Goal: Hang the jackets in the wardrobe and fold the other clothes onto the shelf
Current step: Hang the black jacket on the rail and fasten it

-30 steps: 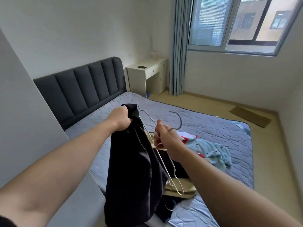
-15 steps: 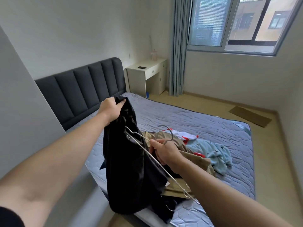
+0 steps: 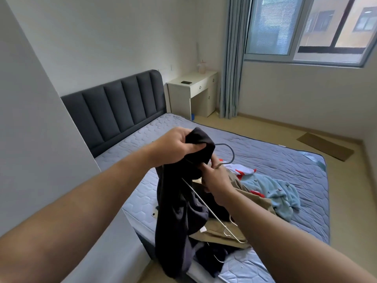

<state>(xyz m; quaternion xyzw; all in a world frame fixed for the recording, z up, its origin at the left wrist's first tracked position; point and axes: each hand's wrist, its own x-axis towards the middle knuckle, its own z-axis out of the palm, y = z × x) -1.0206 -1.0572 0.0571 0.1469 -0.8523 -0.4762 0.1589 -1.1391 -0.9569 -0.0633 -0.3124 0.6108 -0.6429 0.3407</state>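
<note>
Head view, frame centre: the wire hanger (image 3: 233, 156) slants from lower right up toward its hook. The right hand (image 3: 216, 180) grips its neck. Just beyond, upper left, the left hand (image 3: 177, 148) clenches the collar of the dark jacket (image 3: 179, 201), which hangs over the bed (image 3: 275, 156).

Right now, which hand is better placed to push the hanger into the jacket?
The right hand, probably: it holds the hanger at its neck, right beside the jacket. The left hand is busy gripping the jacket's top.
</note>
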